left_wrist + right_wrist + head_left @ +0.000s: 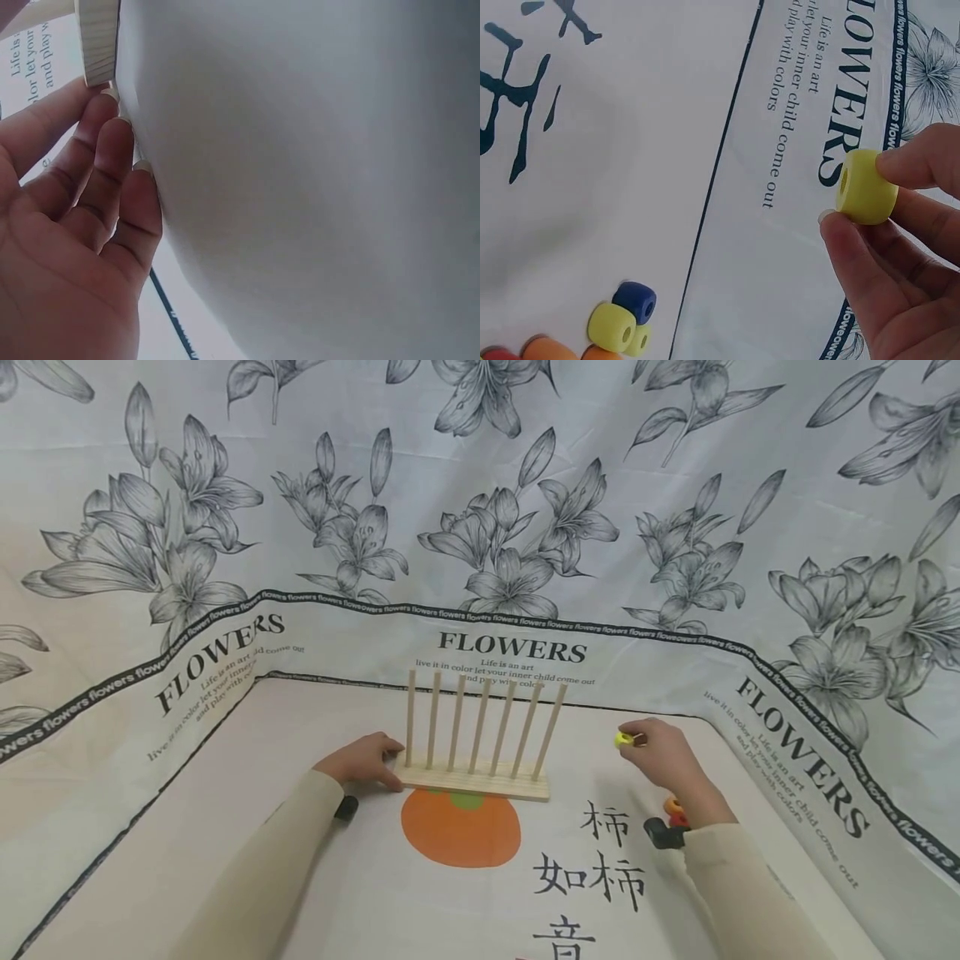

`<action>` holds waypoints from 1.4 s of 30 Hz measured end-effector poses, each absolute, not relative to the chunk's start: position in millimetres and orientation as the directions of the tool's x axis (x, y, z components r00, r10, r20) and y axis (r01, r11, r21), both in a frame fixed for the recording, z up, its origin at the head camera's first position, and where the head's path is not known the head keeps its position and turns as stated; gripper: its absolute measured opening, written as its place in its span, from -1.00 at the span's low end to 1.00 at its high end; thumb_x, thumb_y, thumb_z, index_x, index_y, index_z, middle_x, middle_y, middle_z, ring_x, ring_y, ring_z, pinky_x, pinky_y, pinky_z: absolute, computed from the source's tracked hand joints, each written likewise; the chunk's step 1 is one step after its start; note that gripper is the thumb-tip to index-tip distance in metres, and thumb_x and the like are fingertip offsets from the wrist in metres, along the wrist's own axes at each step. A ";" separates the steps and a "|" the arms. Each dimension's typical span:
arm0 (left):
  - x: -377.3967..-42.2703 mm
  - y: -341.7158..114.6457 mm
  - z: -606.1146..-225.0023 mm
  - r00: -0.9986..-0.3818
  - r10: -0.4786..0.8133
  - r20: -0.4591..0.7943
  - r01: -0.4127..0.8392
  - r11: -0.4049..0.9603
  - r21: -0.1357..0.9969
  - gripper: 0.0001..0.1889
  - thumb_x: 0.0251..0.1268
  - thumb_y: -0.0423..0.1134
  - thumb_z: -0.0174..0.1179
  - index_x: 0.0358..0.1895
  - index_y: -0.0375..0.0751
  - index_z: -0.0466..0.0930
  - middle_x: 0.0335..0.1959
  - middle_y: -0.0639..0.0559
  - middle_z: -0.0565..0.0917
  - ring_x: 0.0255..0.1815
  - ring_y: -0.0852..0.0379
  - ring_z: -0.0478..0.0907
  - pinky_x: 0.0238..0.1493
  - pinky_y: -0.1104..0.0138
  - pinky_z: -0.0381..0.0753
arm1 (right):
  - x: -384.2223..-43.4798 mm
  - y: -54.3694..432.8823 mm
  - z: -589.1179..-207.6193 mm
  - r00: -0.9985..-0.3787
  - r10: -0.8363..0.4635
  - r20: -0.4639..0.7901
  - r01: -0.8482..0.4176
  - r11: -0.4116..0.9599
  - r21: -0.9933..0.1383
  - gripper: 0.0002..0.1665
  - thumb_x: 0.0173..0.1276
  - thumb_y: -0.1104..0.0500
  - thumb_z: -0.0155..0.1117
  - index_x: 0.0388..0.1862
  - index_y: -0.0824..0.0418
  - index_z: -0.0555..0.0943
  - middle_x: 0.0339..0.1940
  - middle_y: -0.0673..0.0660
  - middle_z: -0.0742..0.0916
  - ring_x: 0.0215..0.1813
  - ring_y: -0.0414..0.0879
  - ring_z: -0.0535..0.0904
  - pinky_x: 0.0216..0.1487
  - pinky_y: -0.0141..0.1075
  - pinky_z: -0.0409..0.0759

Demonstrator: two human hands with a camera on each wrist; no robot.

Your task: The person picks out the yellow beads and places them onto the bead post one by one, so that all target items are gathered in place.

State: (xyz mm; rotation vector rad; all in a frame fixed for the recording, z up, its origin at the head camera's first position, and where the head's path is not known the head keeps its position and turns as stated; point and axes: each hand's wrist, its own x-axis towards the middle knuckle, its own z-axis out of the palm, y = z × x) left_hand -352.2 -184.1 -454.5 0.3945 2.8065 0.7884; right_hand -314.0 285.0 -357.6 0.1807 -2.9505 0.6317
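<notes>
A wooden peg rack [472,782] with a row of several upright rods stands on the cloth-covered table. My left hand [366,762] holds the rack's left end, thumb at the front and fingers toward the back. In the left wrist view the fingertips [112,142] meet the end of the wooden base [100,45]; the thumb is mostly out of frame. Off to the right of the rods, my right hand [667,764] pinches a yellow bead [868,187] between thumb and fingers, raised above the table. The bead's hole faces left in the right wrist view.
Loose beads lie on the right side of the table: a blue bead [635,301], a yellow bead [611,328] and several orange and red ones, partly hidden by the right forearm in the head view. A printed persimmon [461,831] marks the cloth before the rack. Flowered curtain [517,527] surrounds the table.
</notes>
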 end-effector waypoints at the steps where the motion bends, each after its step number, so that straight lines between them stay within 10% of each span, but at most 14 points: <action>1: -352.2 -184.0 -454.5 -0.945 0.303 -0.120 0.196 0.822 0.535 -0.20 -0.20 -0.03 0.54 0.25 -0.20 0.50 0.05 -0.04 0.53 0.01 0.05 0.42 0.17 0.11 0.48 | -314.4 284.0 -355.9 -0.986 -0.092 0.140 -0.142 0.904 -0.403 -0.51 0.32 0.16 0.20 0.21 0.30 0.53 0.14 0.34 0.59 0.11 0.23 0.55 -0.05 0.01 0.64; 42: -351.9 -184.7 -454.3 -0.950 0.276 -0.146 0.158 0.828 0.537 -0.21 -0.15 -0.01 0.53 0.26 -0.14 0.49 0.08 -0.02 0.53 0.05 0.05 0.41 0.21 0.12 0.47 | -310.9 231.7 -275.1 -0.938 -0.246 0.246 -0.331 0.846 -0.418 -0.54 0.41 0.17 0.15 0.25 0.25 0.50 0.13 0.29 0.64 0.17 0.22 0.58 0.08 0.06 0.63</action>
